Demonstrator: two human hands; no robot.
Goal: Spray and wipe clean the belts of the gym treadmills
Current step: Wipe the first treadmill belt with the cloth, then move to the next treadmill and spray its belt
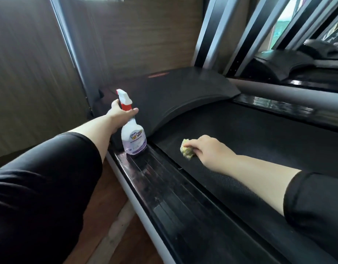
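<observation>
Clear plastic spray bottle (133,136), mid-left of frame: white trigger w/ red collar, pale purple liquid, blue label. Crumpled yellow-green cloth (187,151), centre. Black treadmill belt (250,134) w/ fine dotted weave. Glossy black ribbed side rail (164,187). Brown wood-grain wall panel (31,73), upper left. Black sleeves (40,187).

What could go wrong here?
The bottle stands on the narrow side rail, with the left hand only at its neck; it might tip off. The right hand holds a small rag on the belt, so bare fingers may rub the belt instead.
</observation>
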